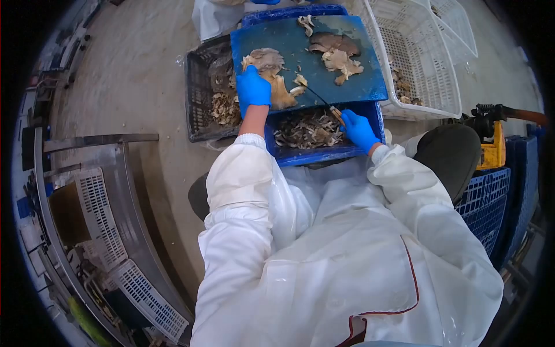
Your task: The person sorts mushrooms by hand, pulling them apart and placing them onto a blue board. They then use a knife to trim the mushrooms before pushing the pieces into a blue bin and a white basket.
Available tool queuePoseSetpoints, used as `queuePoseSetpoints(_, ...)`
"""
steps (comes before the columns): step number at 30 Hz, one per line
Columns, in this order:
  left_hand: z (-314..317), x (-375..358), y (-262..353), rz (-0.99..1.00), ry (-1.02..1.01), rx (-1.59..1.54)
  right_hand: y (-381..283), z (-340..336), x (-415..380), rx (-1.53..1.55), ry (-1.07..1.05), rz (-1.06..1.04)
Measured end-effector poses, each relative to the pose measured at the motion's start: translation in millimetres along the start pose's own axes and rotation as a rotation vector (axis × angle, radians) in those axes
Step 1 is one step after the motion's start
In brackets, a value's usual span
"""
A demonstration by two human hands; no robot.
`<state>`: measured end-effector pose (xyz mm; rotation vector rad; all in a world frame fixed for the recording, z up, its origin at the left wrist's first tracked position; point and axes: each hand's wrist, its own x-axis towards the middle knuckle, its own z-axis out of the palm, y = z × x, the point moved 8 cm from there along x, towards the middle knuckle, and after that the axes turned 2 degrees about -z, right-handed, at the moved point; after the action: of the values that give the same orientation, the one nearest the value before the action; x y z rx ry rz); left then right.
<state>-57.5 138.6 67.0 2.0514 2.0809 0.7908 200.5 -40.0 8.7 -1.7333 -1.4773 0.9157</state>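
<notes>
A blue cutting board point(300, 49) lies across a blue crate point(324, 155) that holds dark mushroom pieces point(309, 130). My left hand point(253, 89), in a blue glove, is closed on the edge of a pale mushroom cluster point(278, 91) at the board's left side. In its blue glove, my right hand point(358, 130) grips the handle of a knife point(334, 111). The thin dark blade points up and left over the board, its tip near a small mushroom piece point(300, 80). Another mushroom cluster point(341, 62) lies on the board's right side.
At the left of the board stands a black crate point(195, 107) with mushroom pieces. White baskets point(425, 63) are at the right. A person in white point(214, 17) is across the board. Blue pallets point(487, 199) stand right; a metal rack point(136, 199) stands left.
</notes>
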Motion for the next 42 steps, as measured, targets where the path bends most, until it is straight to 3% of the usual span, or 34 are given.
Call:
queuePoseSetpoints(1, -11.1, 0.7, 11.4, 0.07, 0.071, 0.141, 1.1, -1.9, -3.6, 0.1, -0.027, 0.053)
queuePoseSetpoints(3, -8.0, 1.4, 42.4, 0.214, -0.018, 0.085, -3.7, -10.2, -9.9, 0.302, -0.082, 0.162)
queuePoseSetpoints(7, 12.1, -33.5, 108.4, 0.474, -0.165, -0.031, -11.9, -23.6, 1.2, 0.356, -0.038, 0.121)
queuePoseSetpoints(12, 87.8, -70.4, 111.0, 0.608, -0.466, -0.024, 10.1, -58.1, -5.2, 0.381, 0.287, 0.225)
queuePoseSetpoints(16, 68.9, -40.4, 91.2, 0.413, -0.22, -0.258, 35.6, -84.3, 7.5, 0.266, 0.494, 0.257)
queuePoseSetpoints(18, 57.8, -14.2, 66.9, -0.076, -0.377, -0.715, 29.0, -95.7, 17.6, -0.13, 0.563, 0.088)
queuePoseSetpoints(19, 54.9, -1.7, 57.8, -0.148, -0.356, -0.967, 17.3, -99.4, 21.6, -0.328, 0.592, 0.003)
queuePoseSetpoints(20, 52.5, 11.4, 48.8, -0.222, -0.329, -1.219, 27.8, -96.4, 32.3, -0.321, 0.462, 0.127)
queuePoseSetpoints(23, 24.2, 33.4, 23.6, -0.365, -0.158, -1.581, 23.9, -95.0, 50.6, -0.567, 0.406, 0.14)
queuePoseSetpoints(24, 27.6, 41.4, 8.1, -0.378, -0.14, -1.642, -7.0, -96.7, 51.1, -0.744, 0.412, 0.1)
queuePoseSetpoints(27, 35.3, 47.8, -26.4, -0.433, -0.125, -1.734, -50.9, -86.8, 68.9, -0.701, 0.475, -0.16)
queuePoseSetpoints(30, 49.5, 42.6, -30.8, -0.457, -0.215, -1.766, -45.8, -60.7, 97.9, -0.53, 0.315, -0.128)
queuePoseSetpoints(33, 42.0, 33.1, -7.6, -0.49, -0.293, -1.709, -7.0, -49.7, 125.7, -0.47, 0.322, -0.104)
queuePoseSetpoints(36, 33.7, 21.8, 29.4, -0.409, -0.341, -1.467, 11.7, -41.5, 134.0, 0.179, 0.279, 0.014)
queuePoseSetpoints(39, 55.1, 6.4, 54.7, -0.407, -0.505, -1.276, -14.2, -34.0, 123.4, 0.584, 0.191, 0.071)
queuePoseSetpoints(42, 74.0, -18.6, 78.3, -0.482, -0.726, -1.154, -44.0, -26.7, 115.4, 0.609, 0.165, -0.019)
